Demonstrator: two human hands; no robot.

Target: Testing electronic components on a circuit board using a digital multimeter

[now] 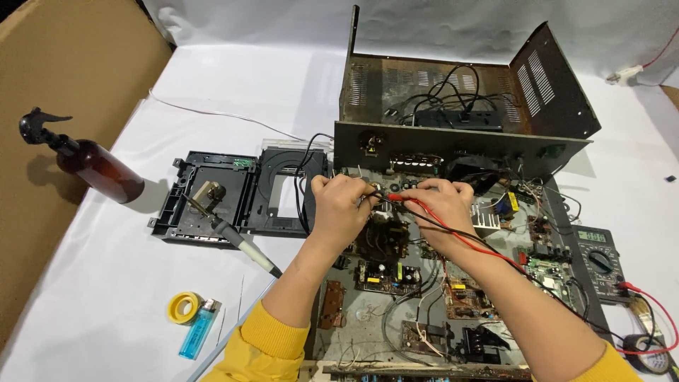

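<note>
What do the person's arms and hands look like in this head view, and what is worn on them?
Both hands, left and right, are bare: no gloves, and no rings or watch can be seen. The forearms are uncovered too. Bright yellow knit sleeves are pushed up toward the elbows on both arms.

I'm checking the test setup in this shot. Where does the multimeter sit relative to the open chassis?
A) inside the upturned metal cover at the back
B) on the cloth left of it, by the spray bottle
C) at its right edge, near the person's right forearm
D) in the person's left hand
C: the multimeter lies at the right edge of the chassis, its red lead running to the right hand.
</note>
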